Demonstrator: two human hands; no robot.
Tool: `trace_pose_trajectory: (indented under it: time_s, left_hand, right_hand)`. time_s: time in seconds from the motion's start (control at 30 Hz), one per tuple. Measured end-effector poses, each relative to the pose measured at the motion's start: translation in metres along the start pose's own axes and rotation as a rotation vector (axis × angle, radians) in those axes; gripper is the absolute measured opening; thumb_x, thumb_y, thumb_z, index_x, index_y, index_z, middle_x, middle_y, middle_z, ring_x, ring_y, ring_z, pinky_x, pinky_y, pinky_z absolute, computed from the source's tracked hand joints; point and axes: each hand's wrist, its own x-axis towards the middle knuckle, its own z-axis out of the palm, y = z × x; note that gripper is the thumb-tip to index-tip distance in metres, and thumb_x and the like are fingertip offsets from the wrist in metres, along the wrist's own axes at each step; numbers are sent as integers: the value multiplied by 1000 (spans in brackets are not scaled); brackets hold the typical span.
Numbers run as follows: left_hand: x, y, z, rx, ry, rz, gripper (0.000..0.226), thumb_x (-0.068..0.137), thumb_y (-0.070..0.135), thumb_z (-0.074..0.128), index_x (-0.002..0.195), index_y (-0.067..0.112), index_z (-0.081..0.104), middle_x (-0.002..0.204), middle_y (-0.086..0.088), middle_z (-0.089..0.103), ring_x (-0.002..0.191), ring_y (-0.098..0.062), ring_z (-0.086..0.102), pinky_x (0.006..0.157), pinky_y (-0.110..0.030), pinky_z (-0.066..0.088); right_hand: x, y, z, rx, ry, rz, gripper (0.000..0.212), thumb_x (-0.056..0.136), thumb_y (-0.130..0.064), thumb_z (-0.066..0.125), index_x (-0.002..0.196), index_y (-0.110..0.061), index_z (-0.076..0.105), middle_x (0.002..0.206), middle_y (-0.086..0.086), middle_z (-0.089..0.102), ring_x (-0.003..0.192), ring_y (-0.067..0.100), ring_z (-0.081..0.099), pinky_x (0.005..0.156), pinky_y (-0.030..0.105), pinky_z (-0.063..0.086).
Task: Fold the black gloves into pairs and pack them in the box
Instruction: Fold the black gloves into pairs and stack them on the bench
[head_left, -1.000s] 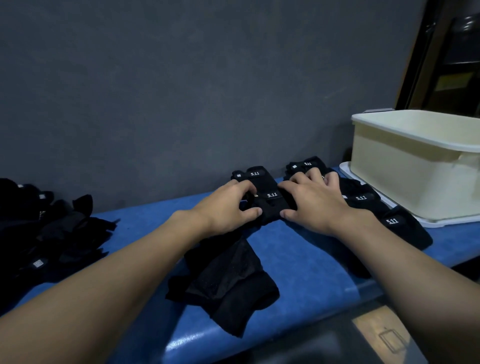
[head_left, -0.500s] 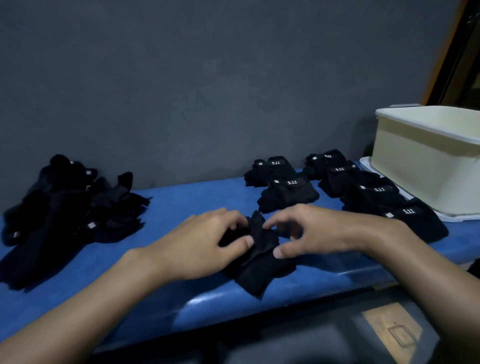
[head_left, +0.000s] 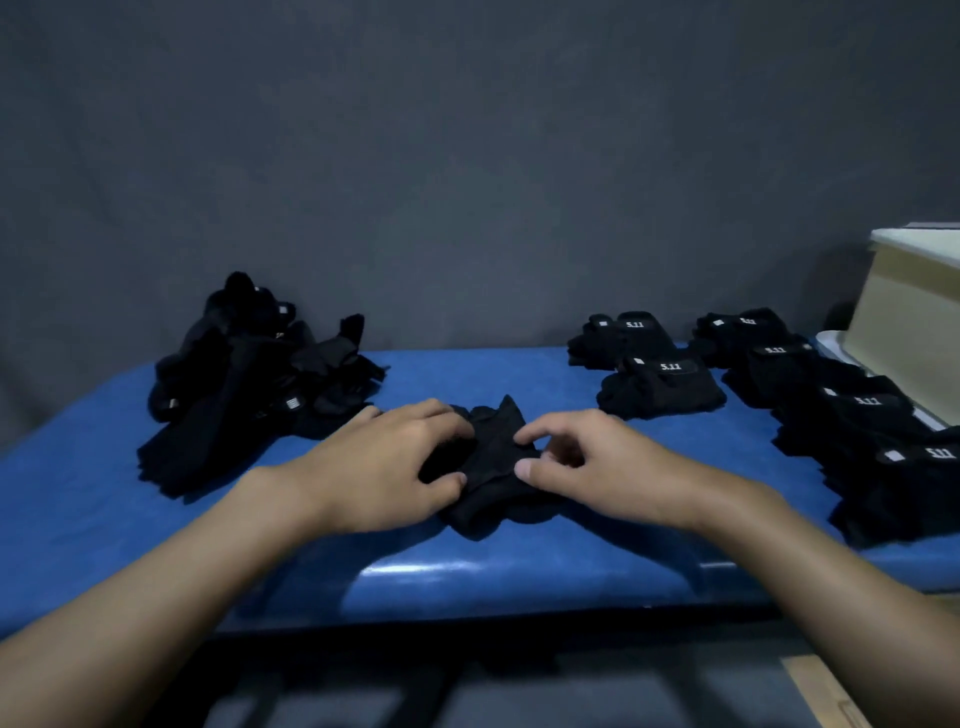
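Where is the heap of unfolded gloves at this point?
In the head view, the unfolded heap sits far left on the blue bench, against the grey wall, left of the left hand gripping the glove.

Single head-worn view: looks forward and down, close over the bench (head_left: 467, 571), facing a wall (head_left: 467, 156); edges appear dim.
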Motion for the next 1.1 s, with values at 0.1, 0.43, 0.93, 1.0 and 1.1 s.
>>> trace_pose_trajectory:
  time_s: [0.1, 0.43, 0.93, 1.0, 1.1]
  left_hand:
    - [-7, -2, -3, -129, 157, -18, 38, 93, 49, 51, 127, 34, 54, 125, 17, 55, 111, -8, 55, 100, -32, 41]
    - [-17, -9, 10, 24, 8, 5, 74, 88, 71, 43, 148, 30, 33, 147, 16, 40, 134, -7, 39, 114, -34, 25]
    - [-52, -46, -20, 9, 428, -142, 38, 92, 47, 46, 118, 28, 65, 114, 11, 55, 107, -15, 49, 95, -38, 43]
    - [-63, -58, -25, 47, 547, -241, 35, 89, 43, 46, 112, 27, 68, 109, 7, 52, 102, -20, 47, 91, -41, 44]
    - [-80, -72, -28, 99, 565, -413, 32, 90, 40, 49, 114, 29, 67, 110, 1, 48, 105, -25, 44, 91, -42, 42]
  right_hand:
    - [9, -5, 0, -79, 95, -117, 32, 84, -38, 73, 114, -28, 67, 95, -12, 57, 88, 0, 55, 85, 16, 42]
    - [25, -4, -5, -352, -333, -57, 80, 81, -61, 64, 149, -41, 28, 155, -24, 20, 144, -3, 14, 122, 39, 13]
    - [38, -41, 12, -117, 11, -202, 38, 77, -52, 67, 114, -46, 59, 110, -34, 52, 122, -6, 36, 115, 39, 26]
    - [43, -48, 24, -99, 16, -237, 31, 79, -52, 66, 109, -49, 58, 112, -32, 55, 121, -4, 38, 114, 41, 27]
    - [51, -58, 41, -66, 16, -269, 28, 81, -52, 64, 109, -47, 60, 114, -30, 56, 124, -1, 40, 114, 43, 28]
